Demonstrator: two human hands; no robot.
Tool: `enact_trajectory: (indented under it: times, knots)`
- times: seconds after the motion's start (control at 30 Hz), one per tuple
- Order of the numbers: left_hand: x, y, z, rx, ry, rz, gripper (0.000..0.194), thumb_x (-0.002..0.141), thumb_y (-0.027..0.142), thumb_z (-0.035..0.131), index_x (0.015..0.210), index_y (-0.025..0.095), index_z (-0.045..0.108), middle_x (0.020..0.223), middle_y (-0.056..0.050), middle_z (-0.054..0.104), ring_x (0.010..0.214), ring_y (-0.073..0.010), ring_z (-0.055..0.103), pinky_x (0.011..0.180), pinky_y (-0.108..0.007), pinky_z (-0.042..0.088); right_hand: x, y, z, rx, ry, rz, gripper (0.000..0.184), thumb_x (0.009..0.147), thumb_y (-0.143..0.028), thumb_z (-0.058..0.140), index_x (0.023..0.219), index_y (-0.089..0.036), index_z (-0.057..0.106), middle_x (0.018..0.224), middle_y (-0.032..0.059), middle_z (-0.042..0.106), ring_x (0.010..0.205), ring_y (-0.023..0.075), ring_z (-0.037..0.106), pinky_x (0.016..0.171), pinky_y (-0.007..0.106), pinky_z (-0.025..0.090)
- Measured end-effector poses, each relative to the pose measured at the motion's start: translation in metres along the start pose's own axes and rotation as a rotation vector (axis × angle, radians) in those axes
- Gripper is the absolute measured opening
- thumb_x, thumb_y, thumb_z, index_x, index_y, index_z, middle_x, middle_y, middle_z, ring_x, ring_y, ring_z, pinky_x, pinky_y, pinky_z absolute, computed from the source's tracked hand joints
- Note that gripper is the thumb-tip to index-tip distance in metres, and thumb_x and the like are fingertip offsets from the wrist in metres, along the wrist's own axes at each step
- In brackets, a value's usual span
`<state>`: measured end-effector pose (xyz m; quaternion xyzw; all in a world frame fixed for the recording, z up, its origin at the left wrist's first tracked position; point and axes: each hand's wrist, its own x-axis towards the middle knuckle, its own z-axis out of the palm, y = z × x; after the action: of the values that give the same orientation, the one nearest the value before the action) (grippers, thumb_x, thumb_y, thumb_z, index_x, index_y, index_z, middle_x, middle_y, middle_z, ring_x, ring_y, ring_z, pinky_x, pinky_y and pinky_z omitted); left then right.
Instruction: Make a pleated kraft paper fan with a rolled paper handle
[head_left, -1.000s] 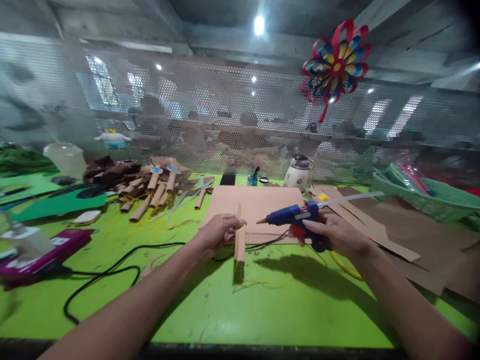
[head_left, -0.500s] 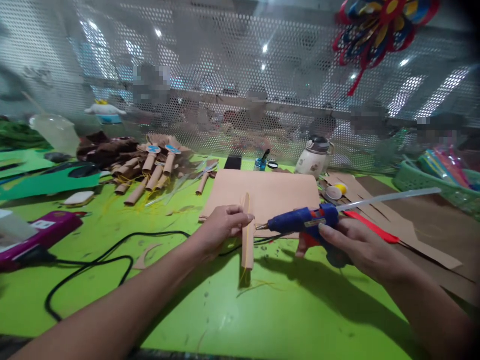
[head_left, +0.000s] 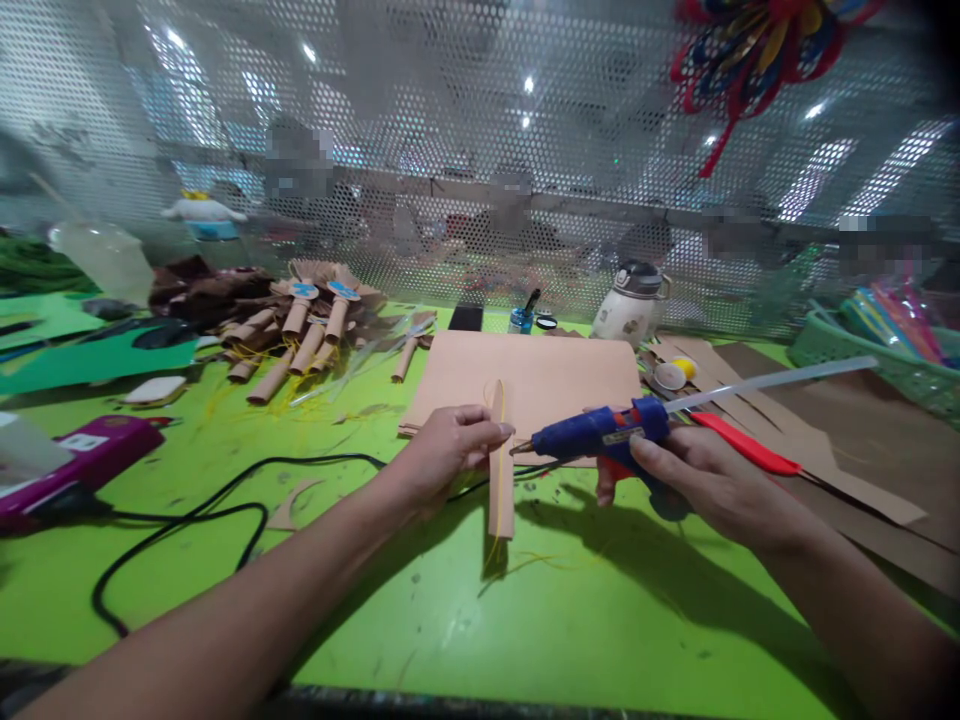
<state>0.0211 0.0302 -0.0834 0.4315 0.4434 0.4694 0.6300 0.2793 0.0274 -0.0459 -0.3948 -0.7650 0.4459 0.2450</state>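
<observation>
Between the thumb and fingers of my left hand (head_left: 456, 452) is a narrow brown paper strip (head_left: 501, 500), held upright above the table. A yellow thread (head_left: 496, 545) runs along it and trails from its lower end. My right hand (head_left: 697, 480) grips a blue hot glue gun (head_left: 600, 430) with a long clear glue stick (head_left: 780, 383) poking out of its back. The gun's metal nozzle points left, right at the strip's edge near my left thumb; whether it touches, I cannot tell. Behind the strip lies a stack of light brown paper sheets (head_left: 540, 375).
Several brown paper tubes (head_left: 307, 345) with yellow threads are heaped at the back left. A purple power strip (head_left: 97, 465) with a black cable (head_left: 187, 520) lies left. A red-handled tool (head_left: 750, 445), cut brown paper (head_left: 847, 480) and a green basket (head_left: 832, 345) are right. A white jug (head_left: 630, 305) stands behind.
The glue gun has shifted slightly left, its nozzle nearer the strip's edge. The strip has turned a little in my left hand. Both hands keep their holds.
</observation>
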Motion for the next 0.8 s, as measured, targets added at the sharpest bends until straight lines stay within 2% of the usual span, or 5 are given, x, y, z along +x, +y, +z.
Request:
enact_trajectory:
  times: [0.17, 0.37, 0.8]
  knots:
    - [-0.0010, 0.0016, 0.0008, 0.003, 0.000, -0.001, 0.018, 0.063, 0.027, 0.076, 0.070, 0.013, 0.067, 0.072, -0.006, 0.063, 0.066, -0.0149, 0.058, 0.064, -0.027, 0.045, -0.0014, 0.0010, -0.0004, 0.013, 0.009, 0.005, 0.044, 0.094, -0.051, 0.046, 0.085, -0.018, 0.074, 0.077, 0.0080, 0.069, 0.050, 0.0108, 0.045, 0.043, 0.026, 0.029]
    - [-0.0014, 0.0003, -0.0009, 0.006, -0.021, 0.003, 0.019, 0.064, 0.027, 0.076, 0.072, 0.012, 0.067, 0.074, -0.006, 0.063, 0.067, -0.0145, 0.057, 0.063, -0.027, 0.044, -0.0024, 0.0029, -0.0007, 0.026, 0.007, 0.015, 0.043, 0.094, -0.050, 0.046, 0.084, -0.019, 0.072, 0.087, 0.0092, 0.072, 0.050, 0.0105, 0.045, 0.044, 0.027, 0.033]
    - [-0.0074, 0.0083, 0.0040, 0.051, -0.031, -0.016, 0.023, 0.063, 0.031, 0.077, 0.069, 0.013, 0.065, 0.070, -0.004, 0.062, 0.066, -0.0153, 0.058, 0.062, -0.027, 0.044, -0.0044, 0.0011, -0.0004, 0.012, -0.004, 0.010, 0.042, 0.095, -0.049, 0.047, 0.081, -0.016, 0.068, 0.078, 0.0064, 0.069, 0.052, 0.0090, 0.046, 0.044, 0.025, 0.033]
